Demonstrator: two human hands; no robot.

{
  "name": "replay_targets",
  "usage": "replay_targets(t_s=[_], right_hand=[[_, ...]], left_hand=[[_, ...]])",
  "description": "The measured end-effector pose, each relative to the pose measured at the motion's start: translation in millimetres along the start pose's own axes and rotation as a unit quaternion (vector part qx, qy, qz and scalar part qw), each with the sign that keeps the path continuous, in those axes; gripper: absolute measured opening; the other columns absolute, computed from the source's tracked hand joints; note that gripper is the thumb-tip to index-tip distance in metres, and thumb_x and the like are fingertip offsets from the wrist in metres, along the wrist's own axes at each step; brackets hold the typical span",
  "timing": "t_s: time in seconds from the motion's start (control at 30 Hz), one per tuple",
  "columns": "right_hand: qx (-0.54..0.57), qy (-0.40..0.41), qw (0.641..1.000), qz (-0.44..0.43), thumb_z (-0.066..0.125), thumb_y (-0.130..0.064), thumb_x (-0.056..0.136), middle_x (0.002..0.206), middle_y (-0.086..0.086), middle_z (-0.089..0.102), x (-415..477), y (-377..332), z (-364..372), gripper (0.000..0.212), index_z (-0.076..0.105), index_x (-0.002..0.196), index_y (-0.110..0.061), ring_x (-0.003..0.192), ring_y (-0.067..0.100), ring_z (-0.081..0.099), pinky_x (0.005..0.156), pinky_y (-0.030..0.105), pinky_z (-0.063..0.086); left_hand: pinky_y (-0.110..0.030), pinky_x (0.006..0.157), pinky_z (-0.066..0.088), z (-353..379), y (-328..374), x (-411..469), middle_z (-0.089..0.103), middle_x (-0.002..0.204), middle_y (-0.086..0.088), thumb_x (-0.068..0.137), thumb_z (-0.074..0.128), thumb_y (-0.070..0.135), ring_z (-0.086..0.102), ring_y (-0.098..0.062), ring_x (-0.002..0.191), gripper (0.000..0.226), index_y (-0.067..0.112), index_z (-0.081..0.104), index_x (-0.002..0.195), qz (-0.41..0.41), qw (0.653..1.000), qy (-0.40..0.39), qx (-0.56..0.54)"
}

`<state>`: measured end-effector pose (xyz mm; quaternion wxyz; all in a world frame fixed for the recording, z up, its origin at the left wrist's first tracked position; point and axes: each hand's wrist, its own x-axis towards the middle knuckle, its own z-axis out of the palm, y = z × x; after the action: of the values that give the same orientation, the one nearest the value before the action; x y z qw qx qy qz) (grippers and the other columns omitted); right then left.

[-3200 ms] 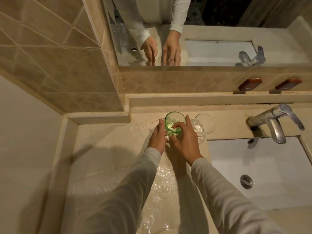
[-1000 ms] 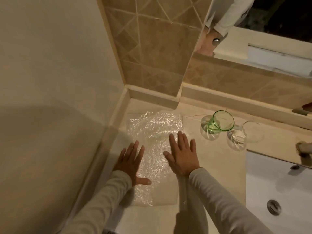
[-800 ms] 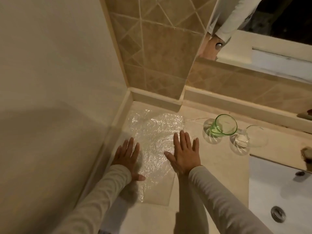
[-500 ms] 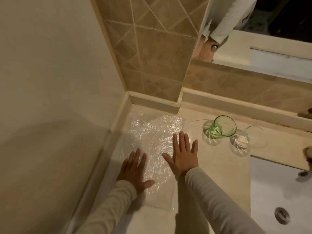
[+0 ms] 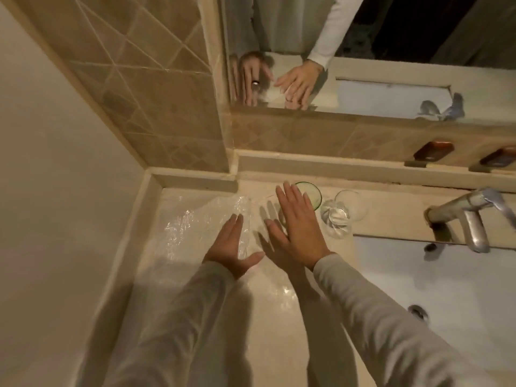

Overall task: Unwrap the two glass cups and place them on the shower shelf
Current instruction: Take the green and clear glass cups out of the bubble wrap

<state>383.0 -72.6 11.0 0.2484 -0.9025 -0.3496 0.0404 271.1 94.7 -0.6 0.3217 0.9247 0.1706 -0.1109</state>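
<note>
My left hand (image 5: 233, 247) lies flat, fingers spread, on the bubble wrap (image 5: 195, 222). My right hand (image 5: 297, 227), also spread and empty, partly covers the green cup (image 5: 314, 192), maybe just above it. The clear cup (image 5: 342, 212) stands beside it on the counter (image 5: 391, 210).

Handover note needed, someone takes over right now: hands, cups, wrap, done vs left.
Left hand: open, flat, palm down on the clear bubble wrap sheet, holding nothing.
Right hand: open, fingers spread, over the counter, partly in front of the green glass cup; no grip.
Cups: the green one and the clear glass cup stand unwrapped side by side on the beige stone counter, by the back ledge, left of the metal tap.
Done: both cups unwrapped.
Left: no shower shelf is in view; if the counter is not the target, move both cups there.
</note>
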Motion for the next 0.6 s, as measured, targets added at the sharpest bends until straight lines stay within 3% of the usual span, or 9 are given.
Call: replay_targets(t_s=[0.13,0.33,0.5,0.6], right_hand=[[0.002,0.051,0.993,0.103,0.060,-0.042,0.099,0.172,0.012,0.006,-11,49,-39,0.083,0.014,0.163,-0.015,0.159,0.029,-0.001,0.128,0.050,0.002],[0.072,0.083,0.969,0.222,0.077,-0.043,0.085,0.173,0.012,-0.003,-36,108,-51,0.110,0.004,0.164,-0.022,0.159,0.031,-0.007,0.127,0.054,0.004],[0.207,0.086,0.939,0.261,0.090,-0.039,0.073,0.173,0.004,-0.011,-41,129,-36,0.128,-0.001,0.163,-0.034,0.158,0.022,-0.001,0.120,0.031,0.015],[0.256,0.128,0.917,0.277,0.093,-0.033,0.071,0.172,0.000,0.004,-39,134,-26,0.129,0.001,0.162,-0.037,0.156,0.018,0.011,0.114,0.024,0.019]], left_hand=[[-0.027,0.111,0.022,15,60,36,0.021,0.161,0.008,0.068,0.075,0.062,0.027,-0.017,0.145,0.110,0.036,0.009,0.153,-0.004,0.992,0.033,-0.123],[-0.020,0.098,0.029,42,98,78,0.033,0.156,0.005,0.057,0.089,0.051,0.040,-0.016,0.136,0.126,0.036,0.008,0.153,0.003,0.981,0.041,-0.188],[-0.024,0.104,0.035,66,104,99,0.042,0.151,0.002,0.055,0.093,0.039,0.041,-0.016,0.135,0.130,0.034,0.010,0.154,-0.019,0.970,0.046,-0.238],[-0.002,0.082,0.039,78,106,108,0.047,0.137,0.010,0.053,0.094,0.034,0.047,-0.010,0.120,0.127,0.041,0.014,0.151,-0.054,0.946,0.076,-0.311]])
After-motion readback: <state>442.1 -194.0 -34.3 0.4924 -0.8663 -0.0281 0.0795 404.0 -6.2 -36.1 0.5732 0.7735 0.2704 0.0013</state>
